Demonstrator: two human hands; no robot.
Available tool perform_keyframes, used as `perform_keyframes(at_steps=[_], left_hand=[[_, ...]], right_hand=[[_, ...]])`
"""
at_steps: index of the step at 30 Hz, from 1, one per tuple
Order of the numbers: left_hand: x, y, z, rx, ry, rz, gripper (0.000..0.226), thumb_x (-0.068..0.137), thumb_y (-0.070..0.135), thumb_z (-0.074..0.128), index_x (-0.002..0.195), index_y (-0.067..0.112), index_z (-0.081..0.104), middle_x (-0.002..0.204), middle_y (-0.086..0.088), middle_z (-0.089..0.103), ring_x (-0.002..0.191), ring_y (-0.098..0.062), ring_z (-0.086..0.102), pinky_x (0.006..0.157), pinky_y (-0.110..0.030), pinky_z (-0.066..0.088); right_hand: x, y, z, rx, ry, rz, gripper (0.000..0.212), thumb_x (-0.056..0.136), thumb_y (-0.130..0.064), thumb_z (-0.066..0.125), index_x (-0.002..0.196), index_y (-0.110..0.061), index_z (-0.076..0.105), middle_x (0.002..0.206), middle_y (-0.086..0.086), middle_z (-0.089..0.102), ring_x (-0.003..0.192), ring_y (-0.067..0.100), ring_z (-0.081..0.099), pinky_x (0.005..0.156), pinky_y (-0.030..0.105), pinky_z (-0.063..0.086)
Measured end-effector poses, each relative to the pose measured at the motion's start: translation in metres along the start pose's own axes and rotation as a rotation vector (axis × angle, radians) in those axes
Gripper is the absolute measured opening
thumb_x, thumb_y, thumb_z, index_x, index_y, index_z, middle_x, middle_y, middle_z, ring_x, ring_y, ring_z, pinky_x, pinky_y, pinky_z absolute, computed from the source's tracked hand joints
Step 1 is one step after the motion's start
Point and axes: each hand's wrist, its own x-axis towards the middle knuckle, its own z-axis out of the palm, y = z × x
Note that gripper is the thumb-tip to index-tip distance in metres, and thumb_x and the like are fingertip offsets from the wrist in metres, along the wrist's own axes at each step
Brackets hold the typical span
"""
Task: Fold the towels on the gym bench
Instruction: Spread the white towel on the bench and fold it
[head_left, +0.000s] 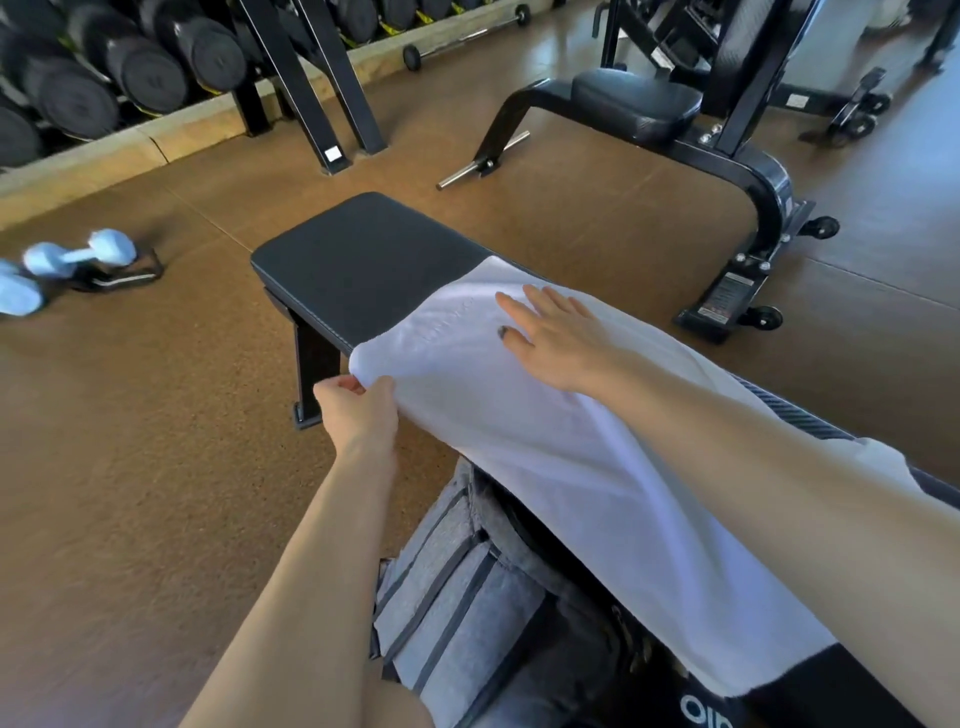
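Observation:
A white towel (561, 467) lies lengthwise over the black padded gym bench (363, 260), covering its near part and hanging a little over the near side. My left hand (358, 410) pinches the towel's near-left corner at the bench's edge. My right hand (556, 332) lies flat on the towel's far end, fingers straight and spread, pressing it onto the pad. The far end of the bench is bare.
A grey bag (467, 597) with dark stripes sits on the floor under the bench's near side. Light blue dumbbells (78, 254) lie on the brown floor at left. A black machine frame (727, 130) stands behind right, and a dumbbell rack (104, 67) at the back left.

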Motion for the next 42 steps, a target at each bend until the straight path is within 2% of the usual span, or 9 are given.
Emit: perform_keyframes(at_steps=[10,16,22,26,30,33,37,39,42], left_hand=[[0.025,0.007,0.011,-0.039,0.02,0.067,0.025,0.091,0.015,0.06,0.111,0.021,0.045,0.094,0.003,0.047,0.078,-0.016,0.047,0.066,-0.031,0.042],[0.038,0.002,0.014,0.087,0.038,0.133,0.025,0.097,0.013,0.056,0.121,0.017,0.057,0.096,0.003,0.053,0.075,-0.007,0.049,0.061,-0.023,0.04],[0.048,-0.005,0.009,0.127,0.062,0.147,0.034,0.1,0.015,0.055,0.133,0.014,0.057,0.122,0.002,0.056,0.096,-0.011,0.055,0.079,-0.025,0.043],[0.053,-0.01,0.011,0.208,0.044,0.185,0.033,0.102,0.02,0.051,0.135,0.016,0.052,0.136,-0.002,0.052,0.118,-0.021,0.055,0.099,-0.039,0.051],[0.057,-0.011,0.013,0.319,0.042,0.225,0.035,0.106,0.021,0.041,0.138,0.012,0.05,0.141,-0.005,0.049,0.12,-0.028,0.056,0.101,-0.049,0.052],[0.06,-0.008,0.014,0.409,0.039,0.206,0.042,0.103,0.018,0.035,0.135,-0.005,0.05,0.141,-0.026,0.051,0.124,-0.048,0.053,0.1,-0.062,0.046],[0.057,0.001,0.015,0.466,0.018,0.162,0.051,0.102,0.022,0.036,0.144,-0.006,0.04,0.153,-0.022,0.036,0.132,-0.048,0.045,0.103,-0.061,0.043],[0.044,0.009,0.018,0.548,0.037,0.238,0.058,0.101,0.028,0.048,0.153,0.009,0.03,0.159,-0.016,0.021,0.139,-0.041,0.032,0.107,-0.054,0.036],[0.004,0.016,0.027,0.69,-0.048,0.611,0.07,0.096,0.028,0.064,0.154,0.014,0.026,0.158,-0.018,0.023,0.141,-0.04,0.026,0.112,-0.053,0.032]], right_hand=[[0.074,0.005,0.014,-0.084,-0.013,-0.006,0.055,0.103,-0.048,0.017,0.154,-0.032,0.02,0.16,0.003,0.021,0.147,0.025,0.017,0.119,0.045,0.017],[0.101,0.001,0.011,-0.016,0.191,-0.025,0.04,0.101,-0.043,0.03,0.126,-0.022,0.053,0.131,0.004,0.057,0.121,0.031,0.052,0.098,0.042,0.037],[0.117,0.002,0.014,-0.019,0.036,-0.025,0.053,0.099,-0.054,0.024,0.145,-0.029,0.034,0.154,0.002,0.029,0.143,0.022,0.027,0.112,0.042,0.026],[0.127,0.005,0.002,0.12,-0.014,-0.01,0.056,0.097,-0.059,0.031,0.148,-0.036,0.031,0.158,-0.006,0.023,0.141,0.022,0.03,0.108,0.042,0.035],[0.135,0.012,0.001,0.168,-0.037,0.0,0.066,0.093,-0.067,0.032,0.152,-0.039,0.023,0.158,-0.011,0.022,0.137,0.022,0.038,0.103,0.043,0.04],[0.142,0.006,0.004,0.025,-0.081,0.027,0.072,0.093,-0.072,0.019,0.156,-0.039,0.01,0.163,-0.006,0.015,0.145,0.025,0.027,0.112,0.046,0.031],[0.128,-0.005,0.003,-0.1,0.125,0.035,0.065,0.101,-0.06,0.014,0.158,-0.028,0.017,0.162,0.01,0.021,0.145,0.031,0.026,0.118,0.046,0.021],[0.103,-0.002,-0.002,-0.013,0.284,0.032,0.055,0.104,-0.05,0.025,0.151,-0.023,0.035,0.148,0.011,0.044,0.135,0.031,0.041,0.111,0.042,0.031],[0.05,0.026,-0.024,0.097,0.293,0.09,0.043,0.101,-0.037,0.042,0.139,-0.018,0.048,0.13,0.012,0.055,0.121,0.033,0.051,0.098,0.043,0.044]])
